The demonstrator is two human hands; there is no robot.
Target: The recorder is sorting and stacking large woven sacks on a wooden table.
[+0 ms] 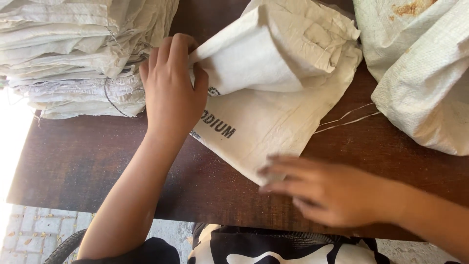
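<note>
A cream cloth sack [273,93] with dark printing lies folded on the dark wooden table [78,161]. My left hand [171,88] pinches the folded-over upper flap of the sack at its left corner. My right hand [327,190], blurred, rests with fingers spread on the sack's lower corner near the table's front edge. A loose thread [347,119] trails from the sack to the right.
A tall stack of folded white woven sacks [73,54] fills the back left of the table. More white woven sacks [420,73], one with a rusty stain, lie at the right. Paved ground [34,230] shows below the front edge.
</note>
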